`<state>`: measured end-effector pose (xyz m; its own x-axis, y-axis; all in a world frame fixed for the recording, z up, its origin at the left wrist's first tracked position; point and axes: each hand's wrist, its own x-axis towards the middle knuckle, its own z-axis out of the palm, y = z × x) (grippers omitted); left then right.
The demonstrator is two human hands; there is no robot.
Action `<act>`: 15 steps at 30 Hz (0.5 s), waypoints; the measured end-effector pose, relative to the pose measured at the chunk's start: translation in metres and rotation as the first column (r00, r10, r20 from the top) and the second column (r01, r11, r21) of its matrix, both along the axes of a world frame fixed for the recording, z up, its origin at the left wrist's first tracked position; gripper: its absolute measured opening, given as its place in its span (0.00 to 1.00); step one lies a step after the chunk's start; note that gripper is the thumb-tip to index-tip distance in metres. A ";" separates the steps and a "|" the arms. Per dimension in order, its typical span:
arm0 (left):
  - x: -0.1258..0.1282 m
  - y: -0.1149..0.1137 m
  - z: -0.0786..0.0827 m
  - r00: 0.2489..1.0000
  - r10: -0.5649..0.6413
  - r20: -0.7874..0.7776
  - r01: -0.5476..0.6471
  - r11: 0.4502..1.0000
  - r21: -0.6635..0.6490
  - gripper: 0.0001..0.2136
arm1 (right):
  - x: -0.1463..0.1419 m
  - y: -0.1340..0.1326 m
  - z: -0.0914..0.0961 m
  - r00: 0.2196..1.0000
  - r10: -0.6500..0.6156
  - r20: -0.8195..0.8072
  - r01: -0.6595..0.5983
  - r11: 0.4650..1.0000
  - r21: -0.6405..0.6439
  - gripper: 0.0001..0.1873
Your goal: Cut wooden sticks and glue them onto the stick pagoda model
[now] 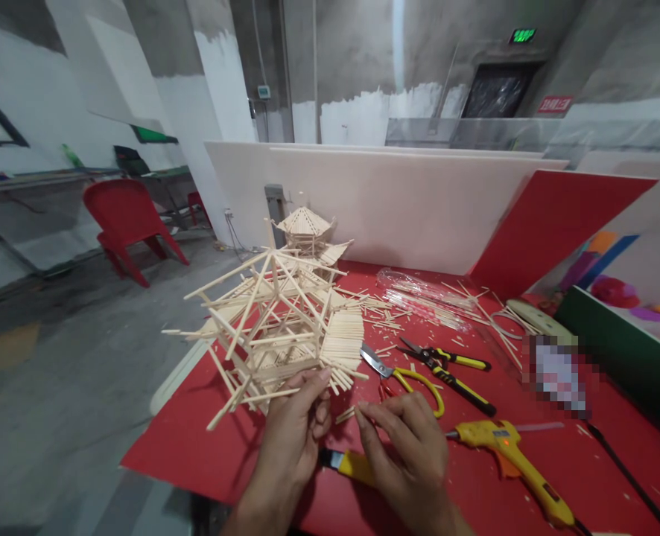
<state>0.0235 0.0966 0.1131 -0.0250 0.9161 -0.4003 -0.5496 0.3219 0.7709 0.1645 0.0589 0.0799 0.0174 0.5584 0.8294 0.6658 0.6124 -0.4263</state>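
Observation:
My left hand (295, 432) grips the lower edge of a wooden stick model roof (277, 327), holding it tilted above the red table (196, 439). My right hand (408, 447) is beside it, fingers pinched together on a small stick piece (346, 415) near the model's bottom edge. A finished small stick pagoda (306, 231) stands behind the model at the table's back.
On the table lie yellow-handled scissors (405, 380), black-and-yellow pliers (447, 368), a yellow glue gun (514, 454), a yellow utility knife (352, 465), a bag of sticks (424, 298) and loose stick scraps. White and red boards (547, 223) stand behind. A red chair (126, 223) is left.

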 end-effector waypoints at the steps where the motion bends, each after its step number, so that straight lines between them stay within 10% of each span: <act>1: 0.000 0.000 0.000 1.000 0.001 -0.001 -0.001 1.000 0.003 0.19 | 0.000 0.000 0.000 1.000 0.001 -0.001 -0.001 1.000 -0.002 0.10; 15: 0.000 -0.001 0.002 1.000 -0.004 -0.016 0.005 1.000 0.027 0.18 | -0.010 0.005 0.007 0.999 0.042 0.012 -0.042 0.999 -0.019 0.13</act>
<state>0.0237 0.0953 0.1152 -0.0269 0.9265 -0.3752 -0.5361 0.3035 0.7877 0.1542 0.0635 0.0872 -0.0168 0.5736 0.8190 0.6450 0.6321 -0.4295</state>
